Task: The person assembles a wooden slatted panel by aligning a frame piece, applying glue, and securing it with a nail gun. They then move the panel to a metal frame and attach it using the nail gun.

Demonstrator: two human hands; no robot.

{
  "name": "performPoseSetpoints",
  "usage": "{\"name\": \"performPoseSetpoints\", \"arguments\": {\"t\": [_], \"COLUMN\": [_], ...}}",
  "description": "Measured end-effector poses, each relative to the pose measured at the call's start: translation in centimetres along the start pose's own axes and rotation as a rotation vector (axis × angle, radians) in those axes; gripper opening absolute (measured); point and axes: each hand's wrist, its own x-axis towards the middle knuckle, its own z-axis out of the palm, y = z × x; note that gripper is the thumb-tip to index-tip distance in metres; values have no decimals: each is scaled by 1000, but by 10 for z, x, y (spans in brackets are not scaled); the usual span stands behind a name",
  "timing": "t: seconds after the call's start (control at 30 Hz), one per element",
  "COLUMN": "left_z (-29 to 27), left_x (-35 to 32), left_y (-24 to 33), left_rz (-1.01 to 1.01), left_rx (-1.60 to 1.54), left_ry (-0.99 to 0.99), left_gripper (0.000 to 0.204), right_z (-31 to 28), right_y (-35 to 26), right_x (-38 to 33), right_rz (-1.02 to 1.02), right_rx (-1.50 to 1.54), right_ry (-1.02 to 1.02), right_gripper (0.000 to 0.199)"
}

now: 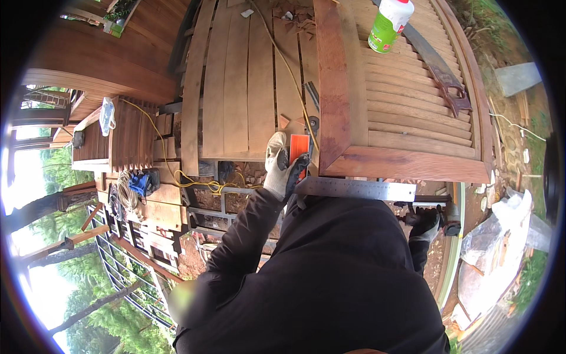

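Observation:
My left hand (pixel 283 169), in a pale glove with dark fingertips, is closed around a bright orange block-like piece (pixel 299 146) at the near end of the slatted planks. A steel ruled blade (pixel 359 189) lies crosswise just below it, by the front edge of a louvred wooden panel (pixel 421 127). Whether blade and orange piece are joined, I cannot tell. My right hand (pixel 425 223), gloved too, is low at the right and closed beside a dark tool with a rounded brownish end (pixel 451 221); its grip is partly hidden.
On the louvred panel rest a handsaw (pixel 448 85) and a green-and-white bottle (pixel 389 26). A yellow cord (pixel 277 50) crosses the planks (pixel 236 88). Coiled rope (pixel 130 192) and a blue item (pixel 144 182) are at the left. Plastic sheeting (pixel 498 242) lies at the right.

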Motion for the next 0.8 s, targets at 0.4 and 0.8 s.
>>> {"name": "performPoseSetpoints", "arguments": {"t": [0.4, 0.8], "left_z": [27, 16], "left_x": [-5, -7], "left_y": [8, -15], "left_rz": [2, 189], "left_rx": [-234, 204], "left_ry": [49, -46], "left_gripper": [57, 44], "right_z": [17, 34], "right_y": [-3, -19], "right_x": [-3, -14], "right_rz": [63, 105], "right_rx": [243, 37], "right_ry": [126, 161], "right_gripper": [13, 17]}}
